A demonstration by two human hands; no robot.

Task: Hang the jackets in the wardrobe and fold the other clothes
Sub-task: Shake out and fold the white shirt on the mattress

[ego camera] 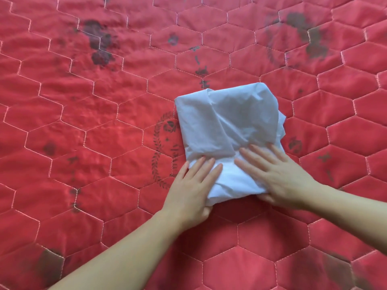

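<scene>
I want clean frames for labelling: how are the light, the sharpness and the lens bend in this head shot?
Head view: soft even light, no glare; faint shadows beneath the left hand and right hand; the white cloth is sharp; the red quilt stitching curves towards the edges, a wide-angle effect.

— What's underneath everything?

— A red quilted bed cover (104, 126), stitched in pale hexagons and printed with dark, faded floral marks and a leafy wreath. It fills the whole view; none of its edges or corners shows.

— And lying on it?

— One folded white garment (226, 122), a rumpled, roughly square bundle right of the middle. Its left side covers part of the wreath print. Two hands press flat on its near end.
</scene>
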